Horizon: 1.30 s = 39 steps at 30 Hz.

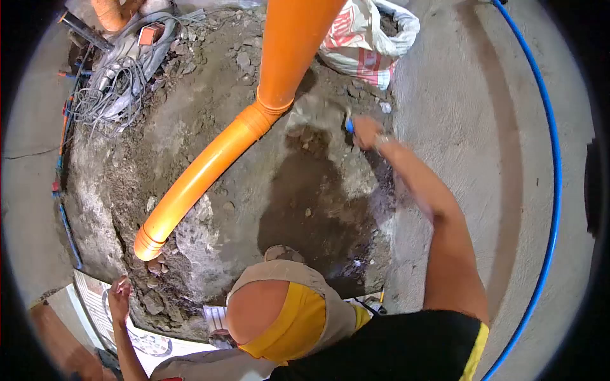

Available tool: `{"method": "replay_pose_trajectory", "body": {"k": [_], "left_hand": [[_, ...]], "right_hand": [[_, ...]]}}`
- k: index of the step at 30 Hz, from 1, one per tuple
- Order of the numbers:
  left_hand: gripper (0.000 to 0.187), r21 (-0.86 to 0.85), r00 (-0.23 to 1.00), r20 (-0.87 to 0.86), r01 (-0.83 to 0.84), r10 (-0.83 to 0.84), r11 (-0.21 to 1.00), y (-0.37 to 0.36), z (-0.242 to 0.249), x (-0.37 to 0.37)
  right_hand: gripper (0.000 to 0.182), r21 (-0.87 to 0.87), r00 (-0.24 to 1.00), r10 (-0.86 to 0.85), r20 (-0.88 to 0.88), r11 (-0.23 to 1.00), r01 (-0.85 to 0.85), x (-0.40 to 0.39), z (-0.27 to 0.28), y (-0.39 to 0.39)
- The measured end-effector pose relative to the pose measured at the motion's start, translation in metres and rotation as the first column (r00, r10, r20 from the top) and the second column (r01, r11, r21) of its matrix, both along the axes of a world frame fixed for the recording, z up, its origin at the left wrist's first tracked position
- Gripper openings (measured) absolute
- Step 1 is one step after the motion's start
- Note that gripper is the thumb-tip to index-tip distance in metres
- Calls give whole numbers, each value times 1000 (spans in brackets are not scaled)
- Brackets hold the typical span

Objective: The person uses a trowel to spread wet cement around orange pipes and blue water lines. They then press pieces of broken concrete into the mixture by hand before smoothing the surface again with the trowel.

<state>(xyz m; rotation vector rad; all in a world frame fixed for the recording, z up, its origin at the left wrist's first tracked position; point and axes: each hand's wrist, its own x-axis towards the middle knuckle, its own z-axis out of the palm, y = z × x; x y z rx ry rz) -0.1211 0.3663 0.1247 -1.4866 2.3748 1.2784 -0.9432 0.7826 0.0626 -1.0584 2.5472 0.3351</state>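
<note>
My right hand (366,132) is closed around a blue-handled tool (349,125). Its working end is smeared by motion over the grey, rough ground (318,109), so I cannot make out its kind. Below that hand lies a dark damp patch (311,197) of soil. At the lower left, my left hand (119,297) is raised with loosely bent fingers apart, and I see nothing in it. It is nearest to the lower end of a curved orange pipe (197,178), without touching it. A rounded form in beige and yellow cloth (305,324) covers part of the ground in front of me.
A wide orange pipe (292,51) rises from the curved one. Behind it stands a white sack (368,44) with red print. Tangled grey cables (121,89) lie at the upper left. A blue hose (555,165) runs along the right. Rubble (159,301) borders the lower left.
</note>
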Motion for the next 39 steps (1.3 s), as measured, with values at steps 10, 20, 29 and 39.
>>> {"method": "replay_pose_trajectory", "body": {"k": [10, 20, 29, 39], "left_hand": [[35, -66, 993, 117, 12, -4, 998, -7, 32, -7], [33, 378, 965, -192, -98, 181, 921, -29, -10, 18], [37, -20, 971, 188, 152, -145, 988, -35, -25, 55], [38, 266, 970, 26, -241, 243, 934, -40, -25, 60]], "right_hand": [[35, -112, 965, -251, -73, 964, 242, -26, -41, 26], [33, 4, 985, -44, 164, 999, 44, 157, 65, 40], [28, -306, 997, 40, 59, 952, -20, 38, -34, -51], [37, -402, 630, -710, 315, 501, 766, 38, 13, 89]]}}
